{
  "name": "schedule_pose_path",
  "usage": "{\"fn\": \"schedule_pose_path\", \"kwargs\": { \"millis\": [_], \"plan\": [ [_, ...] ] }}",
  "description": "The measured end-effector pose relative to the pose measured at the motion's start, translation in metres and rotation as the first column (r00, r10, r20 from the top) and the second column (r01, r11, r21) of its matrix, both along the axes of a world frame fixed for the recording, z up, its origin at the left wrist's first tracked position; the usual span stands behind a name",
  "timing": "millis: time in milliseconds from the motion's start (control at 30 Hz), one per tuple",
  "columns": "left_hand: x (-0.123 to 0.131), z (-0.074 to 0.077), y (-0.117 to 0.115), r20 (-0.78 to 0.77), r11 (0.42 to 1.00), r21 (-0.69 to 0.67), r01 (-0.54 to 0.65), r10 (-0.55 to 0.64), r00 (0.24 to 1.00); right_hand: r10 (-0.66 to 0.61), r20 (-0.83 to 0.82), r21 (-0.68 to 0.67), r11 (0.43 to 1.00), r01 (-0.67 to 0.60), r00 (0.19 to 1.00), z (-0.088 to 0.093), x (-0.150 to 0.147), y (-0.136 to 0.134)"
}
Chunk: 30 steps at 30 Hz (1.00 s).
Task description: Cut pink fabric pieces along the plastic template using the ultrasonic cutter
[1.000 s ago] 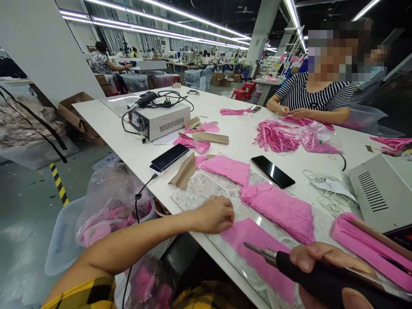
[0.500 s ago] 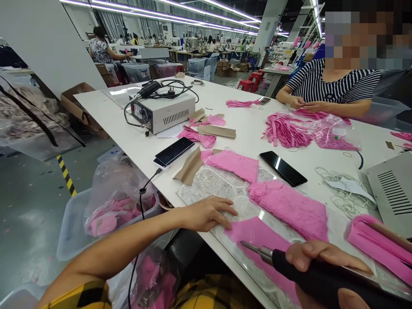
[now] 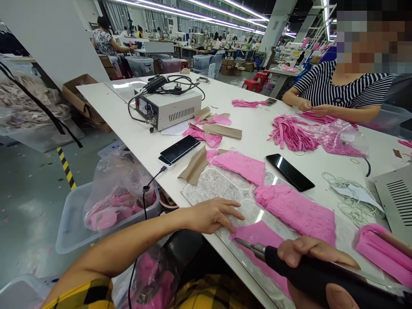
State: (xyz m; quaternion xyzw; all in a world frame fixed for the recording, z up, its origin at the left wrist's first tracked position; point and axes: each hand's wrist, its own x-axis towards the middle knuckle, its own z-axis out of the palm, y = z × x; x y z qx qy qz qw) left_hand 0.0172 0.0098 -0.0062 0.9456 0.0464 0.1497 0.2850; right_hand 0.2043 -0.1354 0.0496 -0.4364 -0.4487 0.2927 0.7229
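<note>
My right hand [image 3: 317,266] is closed around a thick black-handled tool with a pointed metal tip [image 3: 244,244]. That tip rests on or just above the left end of a flat pink fabric piece [image 3: 260,234]; contact cannot be made out. My left hand [image 3: 214,216] lies palm down with fingers spread, its fingertips at the fabric's left edge. Under both is a clear patterned board [image 3: 217,186] at the table edge. Behind the piece, two stacks of pink fabric lie on the board: a smaller stack [image 3: 241,165] and a larger stack [image 3: 298,210].
Phones [image 3: 289,171] and a grey power box [image 3: 175,112] with a cabled handpiece are on the white table [image 3: 112,111]. Pink strips [image 3: 292,133] lie near a co-worker in a striped top [image 3: 347,88]. A folded pink bundle [image 3: 383,253] sits at right, a plastic bin [image 3: 74,214] below left.
The tool's tip has moved left along the pink piece, closer to my left fingertips. My left hand keeps its place on the fabric. The whole view has shifted slightly.
</note>
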Motion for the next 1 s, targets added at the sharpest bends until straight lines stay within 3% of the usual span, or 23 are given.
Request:
{"fn": "schedule_pose_path", "kwargs": {
  "millis": [200,500,1000],
  "plan": [
    [0.000,-0.001,0.000,0.020,1.000,0.026,0.016,-0.017,1.000,0.020,0.009,0.013,1.000,-0.020,1.000,0.002,-0.004,0.002],
    [-0.014,0.003,-0.013,0.090,0.995,0.093,-0.032,0.023,0.996,-0.210,-0.005,0.043,0.977,0.210,0.978,0.001,0.025,0.008],
    [-0.016,-0.002,-0.016,0.120,0.987,0.143,-0.074,0.057,0.991,-0.341,-0.066,0.071,0.936,0.345,0.938,-0.011,0.043,0.022]
  ]
}}
